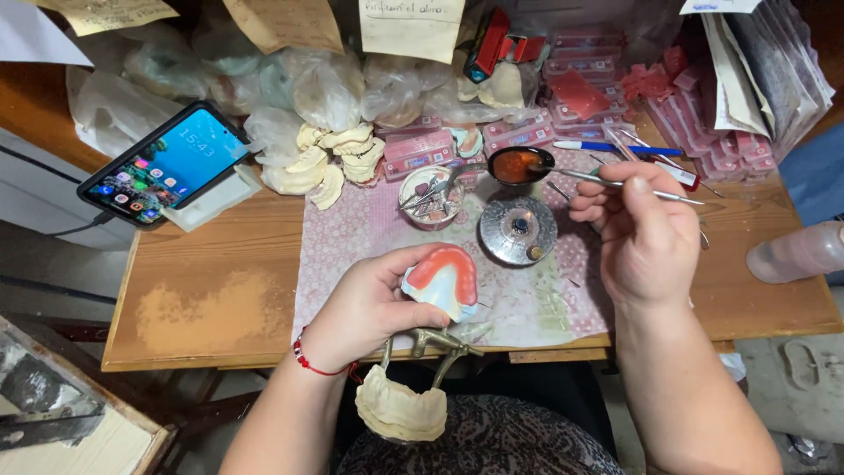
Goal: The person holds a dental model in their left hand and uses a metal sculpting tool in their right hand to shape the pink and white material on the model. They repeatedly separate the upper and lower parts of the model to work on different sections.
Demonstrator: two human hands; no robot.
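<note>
Left hand [369, 303]: closed around a pink wax denture base [442, 280] on its articulator [431, 345], at the near desk [220, 303] edge. Right hand [646, 233]: pinching a metal wax instrument [607, 182], long axis leftward, tip in the wax spoon [519, 164] above the alcohol burner [518, 230], up-right of the denture.

The denture [442, 280] in the left hand [369, 308] looks glossy pink wax on matt plaster. The tool [615, 182] in the right hand [646, 233] is shiny metal. Beneath both, the worktop [220, 299] is worn wood.
</note>
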